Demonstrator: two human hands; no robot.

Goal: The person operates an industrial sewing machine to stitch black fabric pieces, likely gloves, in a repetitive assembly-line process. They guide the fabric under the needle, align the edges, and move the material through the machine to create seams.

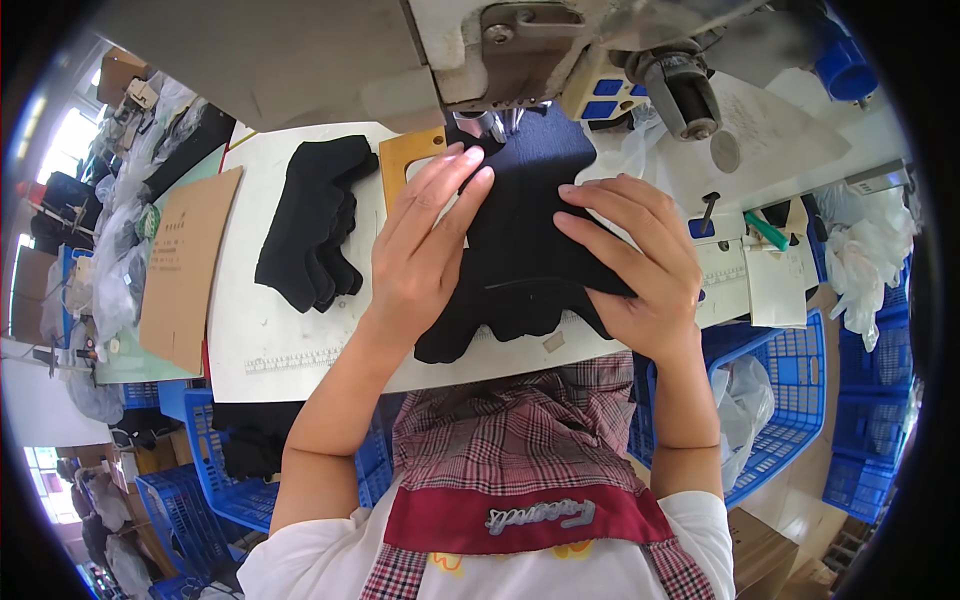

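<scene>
A sewing machine's presser foot and needle area stands over a black fabric piece on the white table. My left hand lies on the fabric's left edge, its fingers stretched out and their tips close to the presser foot. At the right edge, my right hand has its fingers on top of the fabric, and the thumb's tip is hidden beneath it. The lower part of the black cloth, with a wavy edge, spreads toward the table's front. Left of my left hand lies a stack of black fabric pieces.
A yellow-orange plate sits beside the presser foot. The machine head hangs low overhead, with a thread spool at right. Cardboard leans at the table's left. Blue baskets flank my lap below the table edge.
</scene>
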